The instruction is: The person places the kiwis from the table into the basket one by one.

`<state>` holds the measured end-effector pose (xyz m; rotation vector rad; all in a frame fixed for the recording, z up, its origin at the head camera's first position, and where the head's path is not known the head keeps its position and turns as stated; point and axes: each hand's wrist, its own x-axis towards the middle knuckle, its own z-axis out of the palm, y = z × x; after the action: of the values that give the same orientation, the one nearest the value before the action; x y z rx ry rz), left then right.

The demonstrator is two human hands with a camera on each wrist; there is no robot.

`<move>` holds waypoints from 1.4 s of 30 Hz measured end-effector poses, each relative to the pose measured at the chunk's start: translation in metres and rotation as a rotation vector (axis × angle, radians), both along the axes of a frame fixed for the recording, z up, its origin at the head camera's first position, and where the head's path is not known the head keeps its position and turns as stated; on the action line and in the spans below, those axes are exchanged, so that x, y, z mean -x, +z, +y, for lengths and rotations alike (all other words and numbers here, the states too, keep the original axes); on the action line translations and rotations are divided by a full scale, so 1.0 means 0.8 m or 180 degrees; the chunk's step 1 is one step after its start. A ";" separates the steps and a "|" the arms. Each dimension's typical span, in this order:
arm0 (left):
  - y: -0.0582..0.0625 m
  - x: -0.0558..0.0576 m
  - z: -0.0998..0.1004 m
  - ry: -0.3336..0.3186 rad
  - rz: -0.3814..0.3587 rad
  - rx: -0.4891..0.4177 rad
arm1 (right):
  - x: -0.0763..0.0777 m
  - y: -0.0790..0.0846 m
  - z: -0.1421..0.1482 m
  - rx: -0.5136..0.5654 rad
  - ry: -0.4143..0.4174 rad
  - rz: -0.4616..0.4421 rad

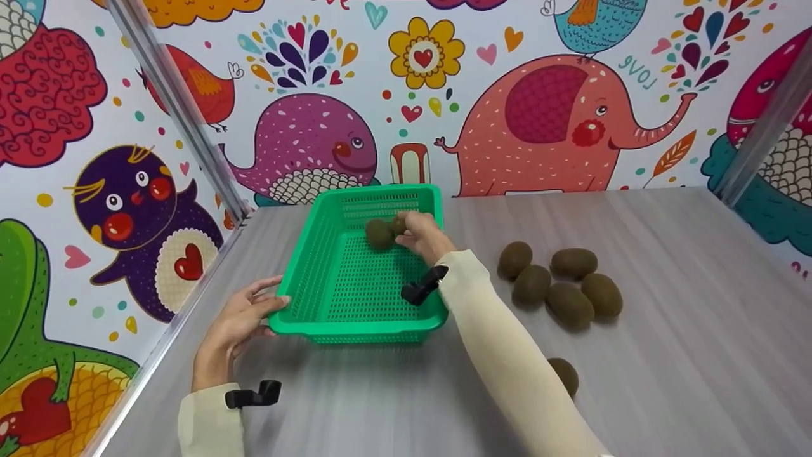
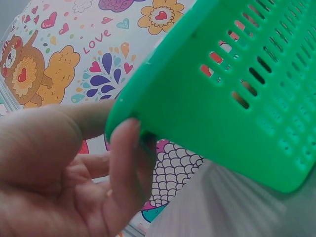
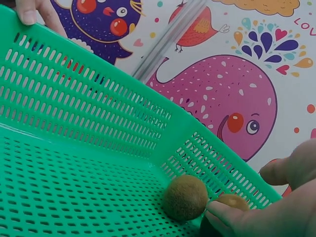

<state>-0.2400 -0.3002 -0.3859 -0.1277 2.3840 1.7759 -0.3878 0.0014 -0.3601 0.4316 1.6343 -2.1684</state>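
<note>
A green plastic basket (image 1: pixel 358 327) with slotted walls stands tilted on the table. My left hand (image 1: pixel 244 317) grips its left rim near the front corner, with the thumb on top and fingers beneath; the left wrist view shows this hand (image 2: pixel 94 163) at the basket's edge (image 2: pixel 173 108). Inside, a brown kiwi (image 1: pixel 379 234) lies by the far wall. Beside it my right hand (image 1: pixel 424 236) holds a second kiwi (image 1: pixel 399 224), partly hidden by the fingers. In the right wrist view, the thumb touches that kiwi (image 3: pixel 233 201), close against the first kiwi (image 3: pixel 185 197).
Several kiwis (image 1: pixel 569 306) lie grouped on the grey table (image 1: pixel 685 355) to the right of the basket. Another kiwi (image 1: pixel 564 376) shows partly behind the right forearm. Walls with cartoon animals (image 1: pixel 545 127) border the table at the back and left.
</note>
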 end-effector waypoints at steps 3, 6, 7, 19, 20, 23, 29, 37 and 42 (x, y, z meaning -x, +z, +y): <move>0.000 0.000 0.001 0.0026 0.0010 -0.0003 | -0.002 0.001 0.000 0.0015 0.0028 0.0042; 0.000 0.001 0.001 0.0026 0.0007 -0.0011 | -0.005 0.003 0.000 0.0006 0.0061 0.0110; 0.000 0.001 0.000 0.0027 -0.0001 -0.0012 | -0.006 0.004 0.000 -0.0015 0.0078 0.0129; 0.001 0.002 -0.001 -0.0017 -0.0054 0.0017 | -0.022 0.025 0.009 -0.0215 0.0136 0.0156; 0.001 0.002 -0.001 -0.0021 -0.0056 0.0010 | -0.023 0.026 0.010 -0.0228 0.0148 0.0160; 0.001 0.002 -0.001 -0.0053 -0.0059 -0.0012 | -0.027 0.030 0.015 -0.0153 0.0153 0.0167; 0.002 0.002 -0.002 -0.0069 -0.0042 -0.0016 | -0.040 0.040 0.031 0.0042 0.0171 0.0267; 0.001 0.000 -0.001 -0.0042 -0.0026 0.0034 | -0.063 0.049 0.054 0.0152 0.0318 0.0565; 0.000 0.000 0.000 -0.0020 -0.0038 0.0060 | -0.078 0.051 0.068 0.0037 0.0479 0.0770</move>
<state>-0.2403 -0.3005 -0.3856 -0.1328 2.3906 1.7455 -0.3252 0.0556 -0.3190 0.0403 1.7157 -2.1829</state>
